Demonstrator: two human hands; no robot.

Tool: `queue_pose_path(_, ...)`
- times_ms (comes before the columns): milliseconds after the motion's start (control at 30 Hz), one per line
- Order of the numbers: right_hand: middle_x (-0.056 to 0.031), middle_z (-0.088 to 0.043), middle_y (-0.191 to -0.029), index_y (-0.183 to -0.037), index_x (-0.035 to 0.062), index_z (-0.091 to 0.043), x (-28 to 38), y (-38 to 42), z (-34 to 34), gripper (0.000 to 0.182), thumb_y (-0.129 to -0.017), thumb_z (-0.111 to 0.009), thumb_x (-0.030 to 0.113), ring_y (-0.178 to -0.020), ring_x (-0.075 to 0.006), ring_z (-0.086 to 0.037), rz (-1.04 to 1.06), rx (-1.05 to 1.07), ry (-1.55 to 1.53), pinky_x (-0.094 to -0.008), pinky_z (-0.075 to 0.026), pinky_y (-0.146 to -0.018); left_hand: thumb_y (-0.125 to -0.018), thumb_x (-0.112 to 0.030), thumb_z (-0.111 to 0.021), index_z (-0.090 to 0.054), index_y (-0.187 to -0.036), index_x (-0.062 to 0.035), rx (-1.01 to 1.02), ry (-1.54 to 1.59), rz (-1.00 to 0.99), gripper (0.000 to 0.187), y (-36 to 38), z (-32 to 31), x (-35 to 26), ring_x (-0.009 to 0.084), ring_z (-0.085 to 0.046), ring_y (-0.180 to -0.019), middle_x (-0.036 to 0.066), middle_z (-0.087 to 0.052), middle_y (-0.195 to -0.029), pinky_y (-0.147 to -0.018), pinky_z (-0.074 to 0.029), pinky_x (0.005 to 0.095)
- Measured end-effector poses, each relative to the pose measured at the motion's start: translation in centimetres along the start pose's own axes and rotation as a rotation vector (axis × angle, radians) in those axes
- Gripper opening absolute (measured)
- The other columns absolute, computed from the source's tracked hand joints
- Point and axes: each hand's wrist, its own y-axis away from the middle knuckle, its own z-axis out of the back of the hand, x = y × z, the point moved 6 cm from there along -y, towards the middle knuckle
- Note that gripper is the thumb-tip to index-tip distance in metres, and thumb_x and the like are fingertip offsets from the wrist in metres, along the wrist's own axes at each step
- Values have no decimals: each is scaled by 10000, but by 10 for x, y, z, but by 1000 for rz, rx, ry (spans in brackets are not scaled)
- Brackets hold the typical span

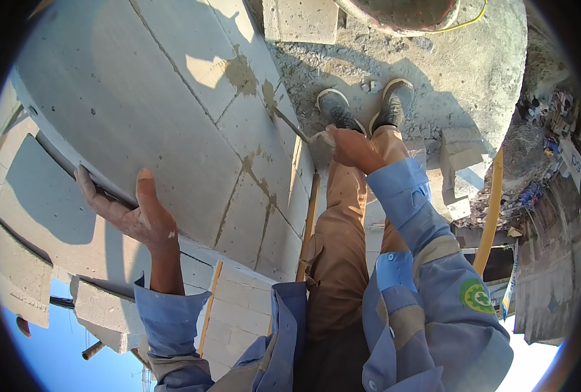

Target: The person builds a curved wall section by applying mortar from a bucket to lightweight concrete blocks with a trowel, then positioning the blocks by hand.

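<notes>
My left hand (134, 215) rests along the top edge of the pale grey block wall (166, 117), thumb apart on its face and fingers lying over the edge. Closed fingers of my right hand (354, 149) hold what looks like a trowel (320, 138), its narrow dark end reaching toward the wall's face. The grip hides part of this tool. Wet mortar smears (240, 75) mark the block joints near it, and more mortar (259, 176) lies along the joints lower down.
My shoes (395, 99) stand on rough concrete (493, 72) strewn with rubble. A bucket (401, 14) is at the top edge of the view. Loose blocks (461, 153) lie on the right, near a yellow pole (491, 209). Beyond the slab edge, debris (532, 170) lies lower.
</notes>
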Motion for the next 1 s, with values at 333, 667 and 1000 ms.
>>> queue_pose_path(333,-273,-673,-1028,-1230,-30,-497,28,-67,-70,438,-817,-607,65,-932,-429,-689,-174,-111,-106,-517,-558,-791,-817,-492,-663,-289,-1487,43,11,61,-10,935,-1,-6,-4,356,-377,-1373,231,-395,-1334,-1122,-356,501)
queue_pose_path(667,-252,-688,-1045,-1217,5,-525,-27,-61,-10,412,-830,-613,115,-975,-419,-689,-143,-179,-36,-521,-558,-798,-802,-477,-676,-272,-1495,57,-11,57,-11,964,0,0,-1,386,-362,-1386,242,-387,-1362,-1132,-342,505)
queue_pose_path(1000,-245,-693,-958,-1110,-3,-581,0,-76,14,382,-761,-687,109,-957,-436,-675,118,174,97,-526,-547,-764,-813,-438,-680,-262,-1495,61,-8,178,7,943,0,-2,-2,397,-352,-1388,245,-372,-1375,-1147,-319,506)
